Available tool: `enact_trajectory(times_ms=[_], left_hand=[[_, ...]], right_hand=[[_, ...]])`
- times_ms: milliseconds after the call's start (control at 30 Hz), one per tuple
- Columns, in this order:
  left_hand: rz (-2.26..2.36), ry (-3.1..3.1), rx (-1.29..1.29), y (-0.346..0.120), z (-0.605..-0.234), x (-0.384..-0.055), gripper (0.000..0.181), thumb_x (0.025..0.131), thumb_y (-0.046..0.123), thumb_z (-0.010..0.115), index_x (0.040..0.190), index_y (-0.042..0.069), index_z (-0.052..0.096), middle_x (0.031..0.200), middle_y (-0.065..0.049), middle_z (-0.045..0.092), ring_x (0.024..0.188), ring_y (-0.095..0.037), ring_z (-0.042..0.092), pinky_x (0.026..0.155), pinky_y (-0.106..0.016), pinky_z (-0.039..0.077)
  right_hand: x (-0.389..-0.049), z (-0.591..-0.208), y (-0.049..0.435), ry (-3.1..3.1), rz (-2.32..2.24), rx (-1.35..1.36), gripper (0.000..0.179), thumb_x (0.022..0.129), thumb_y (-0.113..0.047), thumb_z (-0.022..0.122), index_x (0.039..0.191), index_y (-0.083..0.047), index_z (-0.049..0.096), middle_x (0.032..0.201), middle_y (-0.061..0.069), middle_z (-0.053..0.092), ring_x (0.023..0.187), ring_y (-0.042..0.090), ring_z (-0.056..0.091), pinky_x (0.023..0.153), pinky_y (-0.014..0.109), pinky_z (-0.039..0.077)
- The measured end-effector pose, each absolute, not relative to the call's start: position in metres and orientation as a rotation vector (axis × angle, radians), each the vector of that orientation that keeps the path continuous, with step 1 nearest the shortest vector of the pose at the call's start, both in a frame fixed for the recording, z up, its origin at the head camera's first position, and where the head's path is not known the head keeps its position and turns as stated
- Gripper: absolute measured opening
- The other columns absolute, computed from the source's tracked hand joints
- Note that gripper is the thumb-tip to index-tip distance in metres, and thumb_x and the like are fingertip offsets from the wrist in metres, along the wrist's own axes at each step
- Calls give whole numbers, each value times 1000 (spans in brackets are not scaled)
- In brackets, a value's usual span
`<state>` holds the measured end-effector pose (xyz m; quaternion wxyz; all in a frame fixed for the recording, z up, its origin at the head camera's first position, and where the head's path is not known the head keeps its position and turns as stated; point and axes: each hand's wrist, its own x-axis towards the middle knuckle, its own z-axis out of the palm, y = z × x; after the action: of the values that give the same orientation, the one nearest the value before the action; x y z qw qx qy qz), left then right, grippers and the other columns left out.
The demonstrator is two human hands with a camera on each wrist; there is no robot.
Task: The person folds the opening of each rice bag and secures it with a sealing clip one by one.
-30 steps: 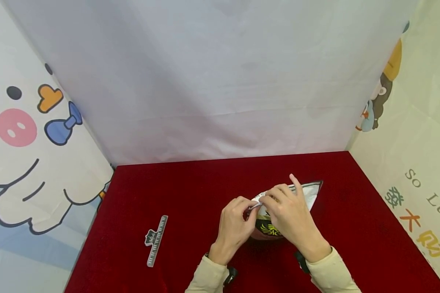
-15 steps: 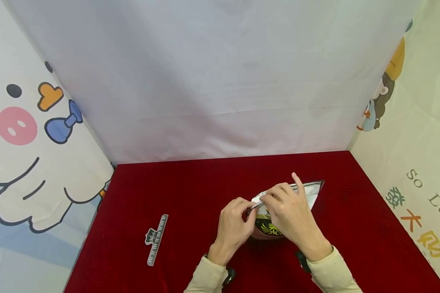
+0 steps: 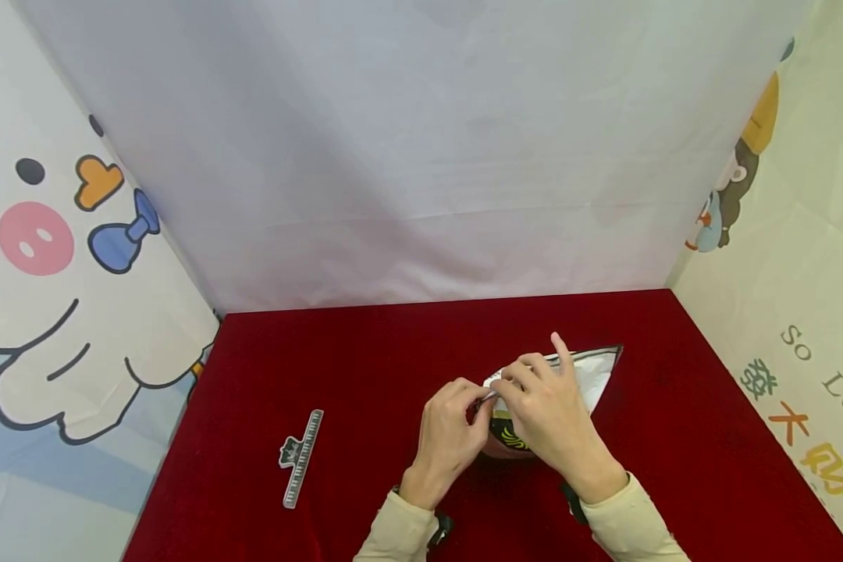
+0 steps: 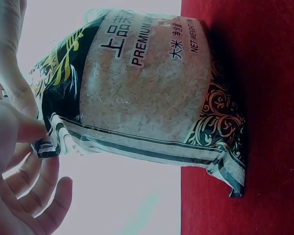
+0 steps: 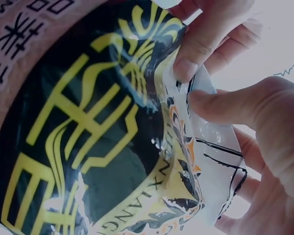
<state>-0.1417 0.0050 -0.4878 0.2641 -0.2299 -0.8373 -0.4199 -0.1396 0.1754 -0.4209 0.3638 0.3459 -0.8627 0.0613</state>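
A bag of rice (image 4: 142,88) stands on the table, its clear window showing the grains between black, gold-printed panels. My left hand (image 3: 453,428) pinches the corner of its top edge between thumb and fingers; the left wrist view shows that edge gathered under the thumb (image 4: 27,128). Right beside it, my right hand (image 3: 551,414) pinches the same white upper edge with thumb and index finger, and its little finger sticks up. The white far end of the bag's top spreads to the right behind this hand. Much of the bag is hidden by my hands in the head view.
A long clip with a ruler-like bar (image 3: 302,459) lies on the red cloth table (image 3: 365,367), left of my hands. A white cloth backdrop (image 3: 421,156) rises behind the table, with printed cartoon panels at both sides.
My right hand has shifted slightly left along the bag's top edge, closer to the left hand. The left hand keeps its pinch in nearly the same place.
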Motion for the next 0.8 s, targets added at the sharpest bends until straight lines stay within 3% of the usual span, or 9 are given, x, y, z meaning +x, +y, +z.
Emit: enact_trajectory(times_ms=[400, 800], left_hand=[[-1125, -2239, -632, -3, -492, -146, 6, 88, 9, 85, 93, 10, 84, 84, 1, 77, 75, -11, 69, 65, -23, 54], [-1088, -2202, -652, -5, -491, -149, 5, 85, 10, 86, 90, 11, 85, 80, 3, 75, 71, -10, 67, 62, -22, 51]], right_hand=[[-138, -419, 180, -2231, 180, 882, 25, 68, 4, 91, 85, -11, 79, 85, 4, 75, 89, 29, 67, 106, 77, 41], [-140, -408, 192, -2248, 234, 810, 25, 68, -2, 96, 85, -9, 80, 86, 5, 78, 83, 28, 68, 95, 61, 52]])
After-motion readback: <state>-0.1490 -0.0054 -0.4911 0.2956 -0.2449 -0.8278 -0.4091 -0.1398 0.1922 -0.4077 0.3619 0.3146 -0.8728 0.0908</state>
